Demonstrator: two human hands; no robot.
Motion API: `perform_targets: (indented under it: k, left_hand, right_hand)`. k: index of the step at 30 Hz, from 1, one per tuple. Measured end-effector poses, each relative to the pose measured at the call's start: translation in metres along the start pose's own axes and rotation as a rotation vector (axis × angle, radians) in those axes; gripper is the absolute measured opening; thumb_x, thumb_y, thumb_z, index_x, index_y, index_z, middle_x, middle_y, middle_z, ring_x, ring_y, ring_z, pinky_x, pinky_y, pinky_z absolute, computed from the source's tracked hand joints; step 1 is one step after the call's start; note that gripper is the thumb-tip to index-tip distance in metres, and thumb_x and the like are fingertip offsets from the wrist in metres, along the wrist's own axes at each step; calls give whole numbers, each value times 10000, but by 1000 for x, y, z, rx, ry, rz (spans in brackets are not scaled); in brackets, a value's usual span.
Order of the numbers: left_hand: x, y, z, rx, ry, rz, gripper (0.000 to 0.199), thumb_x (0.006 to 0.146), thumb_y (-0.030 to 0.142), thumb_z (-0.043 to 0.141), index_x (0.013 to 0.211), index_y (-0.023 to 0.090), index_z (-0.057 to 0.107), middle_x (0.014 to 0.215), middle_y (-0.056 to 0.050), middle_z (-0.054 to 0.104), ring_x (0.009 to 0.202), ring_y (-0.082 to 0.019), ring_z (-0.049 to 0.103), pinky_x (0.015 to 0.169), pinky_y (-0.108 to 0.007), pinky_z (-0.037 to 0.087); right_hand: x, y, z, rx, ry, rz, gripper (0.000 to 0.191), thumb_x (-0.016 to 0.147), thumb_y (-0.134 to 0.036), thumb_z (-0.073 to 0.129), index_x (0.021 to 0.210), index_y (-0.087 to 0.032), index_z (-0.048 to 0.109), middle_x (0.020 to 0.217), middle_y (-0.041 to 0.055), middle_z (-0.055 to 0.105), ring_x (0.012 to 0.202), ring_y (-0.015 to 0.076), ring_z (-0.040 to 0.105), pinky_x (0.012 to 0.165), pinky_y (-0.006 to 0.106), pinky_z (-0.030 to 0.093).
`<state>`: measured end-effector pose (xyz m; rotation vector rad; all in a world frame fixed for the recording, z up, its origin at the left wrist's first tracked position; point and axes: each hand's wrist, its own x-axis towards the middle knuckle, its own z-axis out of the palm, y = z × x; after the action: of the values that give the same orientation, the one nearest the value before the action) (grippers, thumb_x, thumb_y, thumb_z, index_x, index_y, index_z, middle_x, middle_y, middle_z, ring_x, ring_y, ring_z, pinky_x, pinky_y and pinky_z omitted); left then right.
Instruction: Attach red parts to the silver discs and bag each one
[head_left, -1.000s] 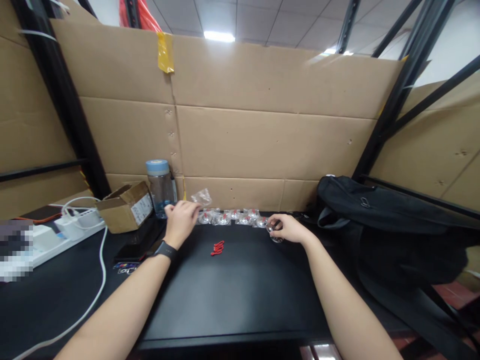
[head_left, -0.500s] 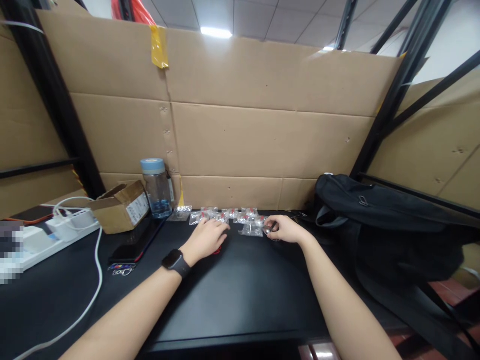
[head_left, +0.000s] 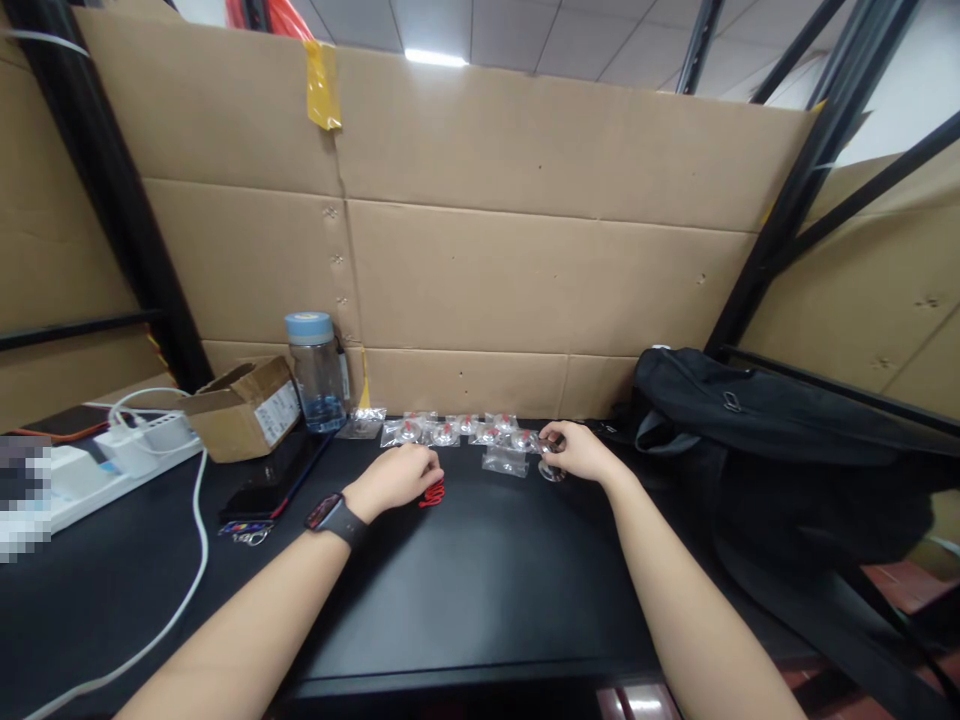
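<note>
Several small clear bags [head_left: 444, 432] with round, red-marked items lie in a row at the back of the black table [head_left: 480, 590]. My left hand [head_left: 397, 477], a watch on its wrist, has its fingers pressed together beside a red cord [head_left: 432, 493]; whether they grip the cord is hidden. At the right end of the row my right hand [head_left: 574, 450] has thumb and fingers closed at a shiny round piece [head_left: 551, 468]. A flat clear bag [head_left: 505, 461] lies just left of that piece.
On the left are an open cardboard box [head_left: 244, 410], a water bottle [head_left: 316, 375], a dark phone [head_left: 259, 490], keys and a white power strip [head_left: 127, 465] with cables. A black backpack [head_left: 780, 440] lies on the right; cardboard panels stand behind.
My left hand has drawn back from the bags, toward me and to the left, and the red cord shows more. My right hand has shifted slightly up and right, uncovering more of the round piece.
</note>
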<state>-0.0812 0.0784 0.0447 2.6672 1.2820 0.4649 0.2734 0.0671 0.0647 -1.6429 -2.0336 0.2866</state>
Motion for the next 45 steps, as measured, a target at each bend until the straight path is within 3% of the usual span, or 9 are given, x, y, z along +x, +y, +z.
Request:
perform_targets:
  k: [3, 5, 12, 15, 21, 29, 37, 45]
  left_hand:
    - [0, -2, 1, -66, -64, 20, 165, 848, 346, 603, 801, 225, 706, 724, -26, 729, 645, -173, 653, 605, -247, 415]
    - [0, -2, 2, -59, -47, 11, 154, 847, 325, 601, 782, 224, 697, 716, -24, 724, 650, -172, 651, 615, -248, 416]
    - [1, 0, 1, -39, 108, 4, 142, 906, 243, 514, 867, 211, 646, 824, -53, 713, 766, -194, 657, 712, -273, 438]
    - [2, 6, -2, -145, 198, 18, 144, 932, 281, 509, 926, 208, 633, 829, -46, 712, 745, -186, 650, 715, -278, 452]
    - [10, 22, 8, -581, 238, -4, 229, 818, 376, 701, 948, 188, 711, 893, -53, 754, 839, -199, 693, 810, -297, 510]
    - [19, 30, 24, -934, 250, 30, 289, 840, 427, 691, 928, 155, 736, 941, -75, 767, 890, -224, 694, 872, -327, 518]
    - [16, 35, 21, -1087, 178, 90, 359, 808, 435, 738, 1020, 144, 730, 1027, -85, 759, 969, -245, 687, 942, -353, 507]
    - [10, 37, 14, -1165, 151, 38, 412, 801, 443, 754, 1083, 145, 722, 1080, -95, 751, 987, -244, 685, 967, -355, 490]
  right_hand:
    - [-1, -6, 1, 68, -12, -49, 311, 686, -200, 704, 997, -198, 722, 938, 40, 716, 746, 157, 632, 700, 241, 495]
    - [-2, -12, 1, 81, 12, -94, 321, 680, -201, 713, 1000, -204, 721, 945, 38, 711, 772, 164, 629, 720, 253, 500]
    - [-7, -51, 2, 188, 221, -391, 434, 672, -165, 699, 1102, -224, 672, 1065, 51, 672, 897, 188, 634, 736, 264, 498]
    - [-11, -70, 9, 225, 282, -466, 419, 690, -160, 693, 1103, -225, 660, 1093, 63, 662, 957, 206, 635, 803, 291, 508]
    - [-15, -90, 29, 267, 356, -518, 387, 726, -188, 702, 1103, -232, 627, 1070, 67, 671, 974, 221, 645, 883, 339, 522]
    - [-18, -106, 47, 297, 364, -614, 366, 765, -219, 710, 1116, -252, 613, 1092, 68, 677, 1045, 235, 635, 942, 375, 516]
    - [-21, -112, 55, 327, 341, -652, 340, 773, -249, 740, 1089, -242, 614, 1072, 64, 691, 999, 224, 651, 893, 362, 537]
    - [-22, -112, 54, 368, 326, -645, 340, 792, -284, 757, 1101, -236, 625, 1090, 68, 697, 1022, 224, 658, 937, 370, 526]
